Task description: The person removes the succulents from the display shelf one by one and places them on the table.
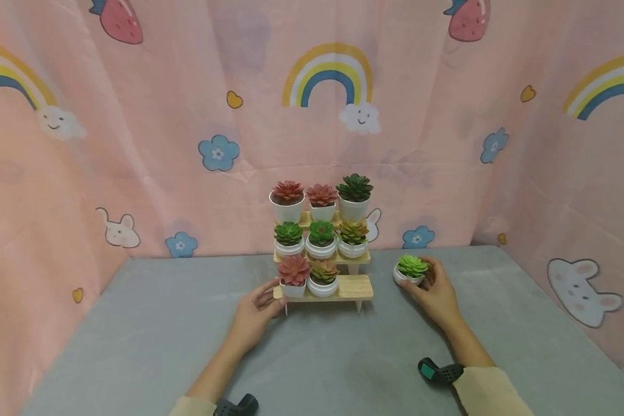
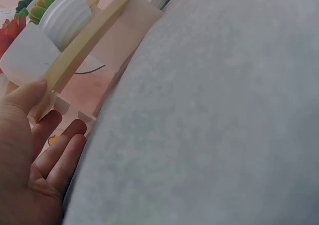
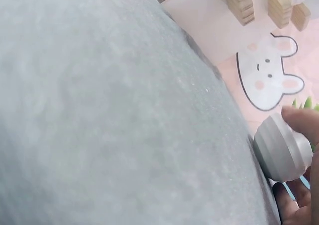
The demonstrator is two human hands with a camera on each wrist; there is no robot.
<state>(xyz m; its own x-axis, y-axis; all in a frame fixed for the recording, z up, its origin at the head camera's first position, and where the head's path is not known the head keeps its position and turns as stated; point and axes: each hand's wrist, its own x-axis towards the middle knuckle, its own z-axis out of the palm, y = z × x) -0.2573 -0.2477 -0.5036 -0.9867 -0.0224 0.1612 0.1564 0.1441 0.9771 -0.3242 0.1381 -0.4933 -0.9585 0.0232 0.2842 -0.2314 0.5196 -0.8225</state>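
With the left hand (image 1: 252, 315) I pinched the lowest wooden shelf (image 1: 356, 288) at its left end; with the right hand (image 1: 439, 297) I grasped a bright-green potted succulent (image 1: 412, 266) apart from it.

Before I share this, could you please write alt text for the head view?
A person's left hand holds the lower left end of a three-tier stand bearing eight potted succulents; to the stand's right, the right hand holds a bright green one. Behind the gray table hangs a pink cloth.
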